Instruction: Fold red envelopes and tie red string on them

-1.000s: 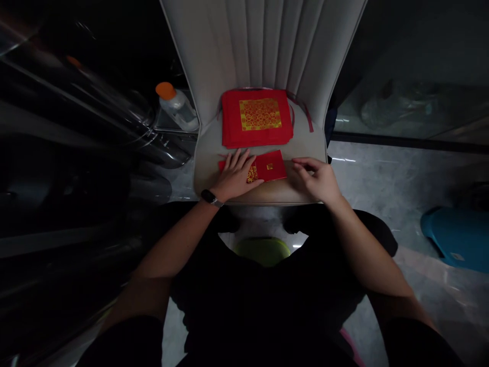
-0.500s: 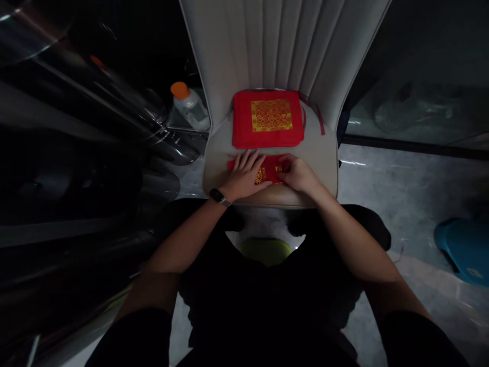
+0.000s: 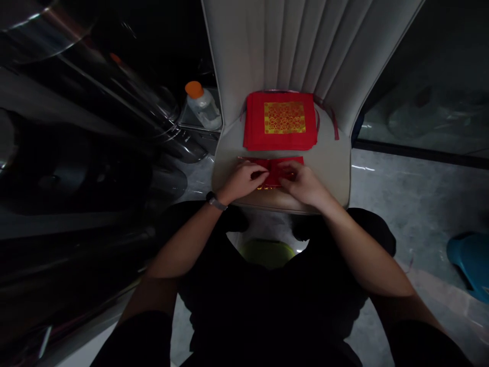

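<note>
A folded red piece with gold print (image 3: 273, 178) lies near the front edge of the chair seat; whether it is cloth or paper I cannot tell. Its plain red side mostly faces up, and a little gold shows along the near edge. My left hand (image 3: 246, 178), with a dark watch on the wrist, is closed in a pinch at its left part. On the right part, my right hand (image 3: 303, 182) has thumb and fingers curled onto the red piece. Just behind both hands rests a stack of flat red pieces (image 3: 254, 122) with a gold patterned panel on top.
The pale chair (image 3: 332, 173) has a ribbed backrest. Dark red ribbons (image 3: 335, 130) trail from the stack's right side. To the left stands a bottle with an orange cap (image 3: 204, 108), beside dark shiny tubes (image 3: 153, 102). A blue object (image 3: 471, 262) sits on the floor at right.
My left hand has gone from lying spread flat on the red piece to a pinch. The piece's gold-printed face has turned mostly out of sight. The whole view has shifted slightly.
</note>
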The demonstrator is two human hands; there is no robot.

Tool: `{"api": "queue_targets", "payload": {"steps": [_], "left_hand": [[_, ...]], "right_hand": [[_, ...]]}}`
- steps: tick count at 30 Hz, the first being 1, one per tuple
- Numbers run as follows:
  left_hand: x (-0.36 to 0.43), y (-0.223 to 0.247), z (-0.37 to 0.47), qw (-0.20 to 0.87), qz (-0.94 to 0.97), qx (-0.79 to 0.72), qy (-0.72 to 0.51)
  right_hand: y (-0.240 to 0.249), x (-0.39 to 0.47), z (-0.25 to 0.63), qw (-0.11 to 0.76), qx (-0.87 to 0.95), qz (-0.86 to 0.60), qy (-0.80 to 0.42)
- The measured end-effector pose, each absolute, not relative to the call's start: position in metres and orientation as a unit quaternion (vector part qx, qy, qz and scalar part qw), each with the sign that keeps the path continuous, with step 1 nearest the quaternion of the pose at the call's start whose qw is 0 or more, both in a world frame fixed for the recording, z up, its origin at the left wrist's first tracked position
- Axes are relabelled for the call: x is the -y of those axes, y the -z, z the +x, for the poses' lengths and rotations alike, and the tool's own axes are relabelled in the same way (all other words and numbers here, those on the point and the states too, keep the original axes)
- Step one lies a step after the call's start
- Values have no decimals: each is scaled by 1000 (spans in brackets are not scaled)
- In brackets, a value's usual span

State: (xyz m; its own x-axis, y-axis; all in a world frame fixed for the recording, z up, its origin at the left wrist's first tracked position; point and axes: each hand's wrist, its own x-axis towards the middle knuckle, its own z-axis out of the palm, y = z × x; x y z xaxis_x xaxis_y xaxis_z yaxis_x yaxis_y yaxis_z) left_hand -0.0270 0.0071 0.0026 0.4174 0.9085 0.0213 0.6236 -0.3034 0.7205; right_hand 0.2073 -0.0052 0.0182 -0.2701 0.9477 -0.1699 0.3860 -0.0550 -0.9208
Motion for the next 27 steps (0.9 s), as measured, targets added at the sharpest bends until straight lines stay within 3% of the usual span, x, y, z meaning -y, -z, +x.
{"api": "queue_targets", "payload": {"steps": [5,12,19,24,27], "left_hand": [[2,0,-15,239,804,-487,-243],[8,2,-5,212,878,-400,-153],[24,2,-3,173,865,-442,-161],[29,-5,-9,217,879,-402,-135],[28,-18,-29,330,856,-385,-98]], "right_hand": [[-27,-2,220,296,617,-546,-483],[-28,3,221,316,549,-541,-554],[-24,1,221,255,445,-513,-688],[-22,4,212,279,516,-481,-651],[-15,8,201,301,618,-473,-552]]}}
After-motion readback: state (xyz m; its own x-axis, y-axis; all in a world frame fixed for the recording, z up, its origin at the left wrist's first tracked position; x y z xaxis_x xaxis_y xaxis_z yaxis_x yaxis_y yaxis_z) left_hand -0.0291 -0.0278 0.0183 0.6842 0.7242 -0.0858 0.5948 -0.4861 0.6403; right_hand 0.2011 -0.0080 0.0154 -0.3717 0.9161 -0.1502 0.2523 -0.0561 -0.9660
